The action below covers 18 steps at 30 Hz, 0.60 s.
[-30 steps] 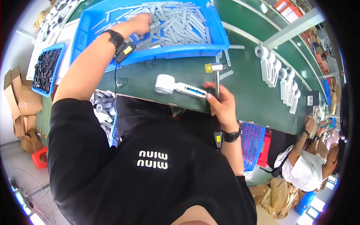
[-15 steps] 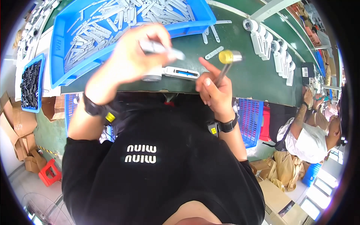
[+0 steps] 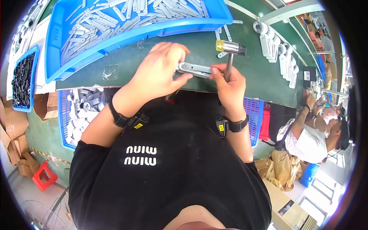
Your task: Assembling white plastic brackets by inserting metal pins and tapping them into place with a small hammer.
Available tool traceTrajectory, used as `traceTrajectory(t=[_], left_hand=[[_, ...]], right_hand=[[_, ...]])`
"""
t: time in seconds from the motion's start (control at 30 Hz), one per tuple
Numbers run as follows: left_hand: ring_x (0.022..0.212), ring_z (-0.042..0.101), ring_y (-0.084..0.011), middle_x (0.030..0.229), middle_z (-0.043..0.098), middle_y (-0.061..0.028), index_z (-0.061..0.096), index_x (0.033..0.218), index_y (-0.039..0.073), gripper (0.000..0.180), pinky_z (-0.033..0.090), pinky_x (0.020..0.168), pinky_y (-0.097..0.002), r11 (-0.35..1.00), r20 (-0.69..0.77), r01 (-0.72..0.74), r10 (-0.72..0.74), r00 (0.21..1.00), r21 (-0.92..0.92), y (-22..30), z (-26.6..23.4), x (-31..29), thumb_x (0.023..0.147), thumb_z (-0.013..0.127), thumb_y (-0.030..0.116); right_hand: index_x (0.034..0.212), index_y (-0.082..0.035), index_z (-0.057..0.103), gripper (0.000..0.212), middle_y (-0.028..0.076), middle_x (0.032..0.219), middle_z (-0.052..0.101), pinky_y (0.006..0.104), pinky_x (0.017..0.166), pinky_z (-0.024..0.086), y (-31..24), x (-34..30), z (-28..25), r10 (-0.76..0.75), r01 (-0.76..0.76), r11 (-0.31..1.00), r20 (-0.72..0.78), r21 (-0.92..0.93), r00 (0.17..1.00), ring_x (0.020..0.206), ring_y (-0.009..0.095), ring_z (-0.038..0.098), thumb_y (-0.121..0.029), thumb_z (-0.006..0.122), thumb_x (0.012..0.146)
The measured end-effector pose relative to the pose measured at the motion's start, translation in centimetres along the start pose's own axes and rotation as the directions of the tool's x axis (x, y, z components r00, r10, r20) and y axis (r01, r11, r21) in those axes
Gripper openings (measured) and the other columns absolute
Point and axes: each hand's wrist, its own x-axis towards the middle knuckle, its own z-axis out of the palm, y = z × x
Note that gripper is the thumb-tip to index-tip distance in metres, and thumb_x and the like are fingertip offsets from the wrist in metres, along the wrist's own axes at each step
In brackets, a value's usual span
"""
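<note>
My left hand (image 3: pixel 159 71) is closed around the near end of a long light-grey plastic housing (image 3: pixel 196 69), held just above the front of the green workbench (image 3: pixel 153 45). The fingers hide that end of the housing. In my right hand (image 3: pixel 233 86) is a mallet (image 3: pixel 230 47) with a yellow and a black face, its metal shaft upright in my grip. The thumb and forefinger of this hand also touch the right end of the housing. Beyond the left hand stands a blue bin (image 3: pixel 126 37) full of flat grey plastic strips (image 3: pixel 96 25).
A few loose strips lie right of the bin. White assembled units (image 3: pixel 268 44) stand in rows at the bench's right. A blue tray (image 3: pixel 23 78) holds small black parts. A blue basket (image 3: pixel 65 132) of white pieces sits below. Another person (image 3: pixel 306 136) works at the right.
My left hand has come down and right, bringing its strip onto the housing. My right hand's fingers have closed in on the housing, and the mallet now stands more upright.
</note>
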Motion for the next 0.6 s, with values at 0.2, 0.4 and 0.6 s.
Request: traceTrajectory(t=[0.2, 0.4, 0.6], left_hand=[[0.096, 0.069, -0.0360, 0.112, 0.074, -0.0101, 0.058, 0.110, 0.007, 0.040, 0.054, 0.092, -0.0457, 0.999, 0.080, 0.043, -0.043, 0.996, 0.006, -0.7, 1.1, -0.5, 0.084, 0.088, 0.011], [0.092, 0.070, -0.0336, 0.105, 0.075, -0.0076, 0.069, 0.107, 0.007, 0.029, 0.057, 0.085, -0.0443, 0.999, 0.065, 0.027, -0.028, 0.998, 0.018, -1.3, 1.5, -0.6, 0.085, 0.087, 0.013], [0.088, 0.071, -0.0324, 0.104, 0.078, -0.0064, 0.073, 0.100, 0.006, 0.022, 0.058, 0.084, -0.0426, 0.997, 0.023, -0.069, 0.068, 0.997, 0.026, -2.0, 1.9, -0.9, 0.086, 0.087, 0.015]], right_hand=[[0.109, -0.001, 0.079, 0.013, -0.002, 0.080, 0.073, 0.0243, 0.065, 0.046, -0.2, 0.2, 0.5, 0.021, -0.020, 0.998, 0.014, -0.063, 1.000, 0.071, 0.004, 0.059, -0.013, 0.077, 0.103], [0.107, -0.002, 0.080, 0.013, -0.006, 0.072, 0.061, 0.0245, 0.060, 0.040, 0.5, 0.3, 0.8, -0.012, 0.010, 0.994, -0.015, -0.111, 1.000, 0.067, 0.002, 0.050, -0.014, 0.078, 0.103], [0.107, -0.004, 0.081, 0.013, -0.007, 0.067, 0.054, 0.0260, 0.058, 0.036, 0.6, 0.3, 0.4, -0.048, 0.052, 0.979, 0.029, -0.196, 0.998, 0.064, 0.003, 0.043, -0.016, 0.080, 0.101]])
